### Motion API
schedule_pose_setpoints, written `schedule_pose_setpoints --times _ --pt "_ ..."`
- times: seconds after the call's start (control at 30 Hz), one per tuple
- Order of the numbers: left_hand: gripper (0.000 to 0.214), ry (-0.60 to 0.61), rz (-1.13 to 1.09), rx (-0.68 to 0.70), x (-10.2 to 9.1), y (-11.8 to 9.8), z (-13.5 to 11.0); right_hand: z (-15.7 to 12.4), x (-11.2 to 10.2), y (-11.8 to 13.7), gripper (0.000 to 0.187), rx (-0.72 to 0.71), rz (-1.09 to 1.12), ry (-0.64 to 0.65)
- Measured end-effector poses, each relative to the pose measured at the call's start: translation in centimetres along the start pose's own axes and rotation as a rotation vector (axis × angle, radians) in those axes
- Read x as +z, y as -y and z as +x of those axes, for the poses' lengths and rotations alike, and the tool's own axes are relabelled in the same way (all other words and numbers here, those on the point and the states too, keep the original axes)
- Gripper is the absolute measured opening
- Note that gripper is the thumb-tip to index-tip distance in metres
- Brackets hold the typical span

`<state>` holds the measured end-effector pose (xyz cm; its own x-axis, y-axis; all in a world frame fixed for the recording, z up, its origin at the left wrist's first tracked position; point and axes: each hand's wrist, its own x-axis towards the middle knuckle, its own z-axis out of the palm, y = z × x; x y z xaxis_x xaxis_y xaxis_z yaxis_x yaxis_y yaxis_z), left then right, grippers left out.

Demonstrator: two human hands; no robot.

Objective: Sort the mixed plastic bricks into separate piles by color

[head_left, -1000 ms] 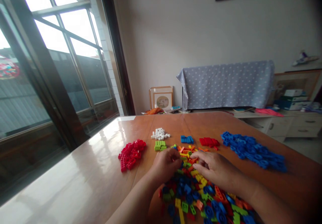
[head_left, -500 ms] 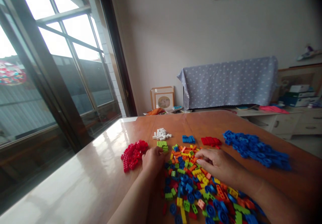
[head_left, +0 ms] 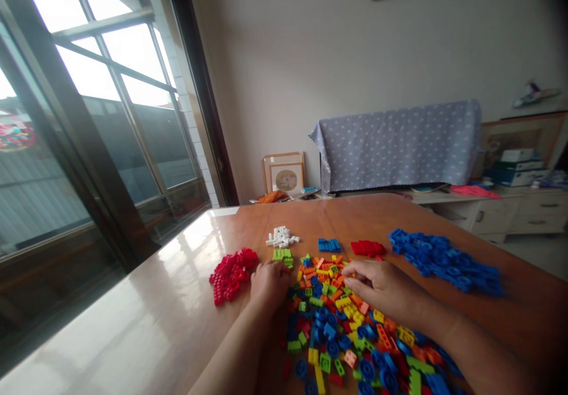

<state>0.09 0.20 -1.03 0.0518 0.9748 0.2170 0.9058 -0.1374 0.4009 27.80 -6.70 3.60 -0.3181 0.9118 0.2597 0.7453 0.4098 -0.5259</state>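
Mixed bricks (head_left: 329, 329) between left hand (head_left: 268, 284) and right hand (head_left: 382, 281)
Left by green bricks (head_left: 282, 255), grip hidden; right's fingers loosely parted.

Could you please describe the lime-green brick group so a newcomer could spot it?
On the brown table, find the left hand. Just beyond it lies the lime-green brick group, nearer than the jumbled white bricks and, unlike them, neatly lined up.
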Motion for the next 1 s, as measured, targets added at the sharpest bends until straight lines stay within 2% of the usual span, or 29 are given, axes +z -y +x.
schedule_pose_setpoints --times 0.27,0.47,0.7,0.87,1.0 --pt "0.015 -0.020 -0.060 0.046 0.0 -0.5 0.0 0.0 -0.1 -0.2 0.023 0.049 -0.026 0.073" --pt "0.016 0.077 -0.137 0.163 0.5 -1.1 -0.5 -0.5 -0.6 0.1 0.018 0.079 -0.107 0.108" --pt "0.018 0.090 -0.127 0.089 -0.1 -1.2 -0.9 -1.1 -1.3 -0.9 0.027 0.101 -0.170 0.169" --pt "0.025 0.137 -0.173 0.100 0.2 -1.2 -1.0 -0.8 -0.5 -1.1 0.027 0.123 -0.216 0.167" --pt "0.031 0.165 -0.322 0.124 0.9 -1.3 -1.0 -0.5 0.2 -0.9 0.029 0.146 -0.186 0.176"
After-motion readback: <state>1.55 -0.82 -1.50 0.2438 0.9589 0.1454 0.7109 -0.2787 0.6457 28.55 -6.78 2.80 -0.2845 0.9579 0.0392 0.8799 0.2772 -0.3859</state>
